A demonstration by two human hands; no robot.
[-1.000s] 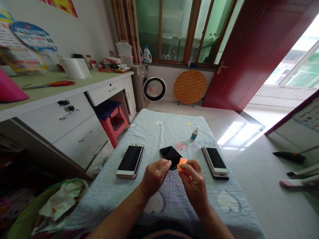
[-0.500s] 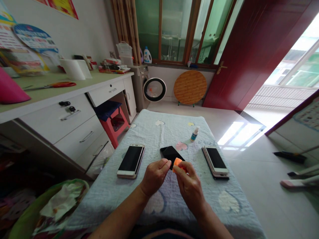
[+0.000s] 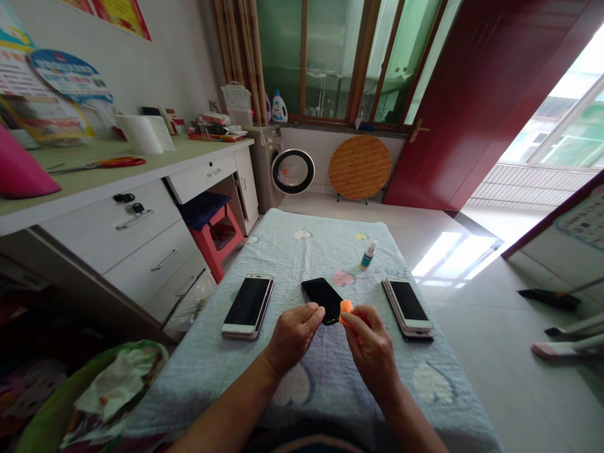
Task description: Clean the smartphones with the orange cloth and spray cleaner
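Note:
Between my two hands is a black smartphone [image 3: 322, 294], set at an angle with its dark screen facing up. My left hand [image 3: 297, 332] is closed, thumb and finger pinched at the phone's near left edge and hiding that part. A small folded orange cloth [image 3: 346, 307] is pinched in my right hand [image 3: 370, 336], at the phone's right end. To the left lies a stack of phones with a white-framed one [image 3: 249, 304] on top. Another stack, topped by a white phone [image 3: 409, 304], lies to the right. Beyond it stands a small spray bottle [image 3: 369, 255].
A pale blue quilted cloth [image 3: 302, 251] covers the table. On the left are a white desk [image 3: 155, 207] and a red stool [image 3: 219, 242]; a bin [image 3: 151, 352] with crumpled paper is at the lower left. A washing machine [image 3: 264, 167] stands behind with its round door open.
My right hand has shifted slightly right with the orange cloth, showing more of the phone's near edge. The phone has turned a little, while my left hand stays nearly in place.

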